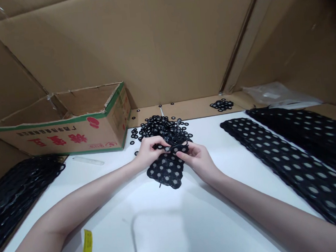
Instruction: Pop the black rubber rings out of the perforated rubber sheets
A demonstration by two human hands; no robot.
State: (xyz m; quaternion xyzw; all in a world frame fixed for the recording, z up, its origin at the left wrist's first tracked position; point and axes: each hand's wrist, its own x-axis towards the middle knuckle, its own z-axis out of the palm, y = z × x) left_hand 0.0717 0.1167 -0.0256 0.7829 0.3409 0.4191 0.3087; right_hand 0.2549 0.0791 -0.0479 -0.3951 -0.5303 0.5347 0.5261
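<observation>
A small black mesh of joined rings (166,171) is in front of me, white showing through its round holes. My left hand (147,153) pinches its far edge with thumb and forefinger. From the other side, my right hand (199,159) grips the far right edge, thumb on top and fingers partly hidden behind it. Just beyond both hands lies a heap of loose black rings (157,125), some spilling around its sides. Whether a single loose ring is between the fingertips is too small to tell.
An open cardboard box (60,139) stands at the back left, near a pale stick-like tool (88,161). Stacked black mesh (18,194) lies at far left. On the right are long ring mats (289,162), a small ring pile (222,104) and a clear plastic bag (279,94). Cardboard walls (172,43) enclose the table.
</observation>
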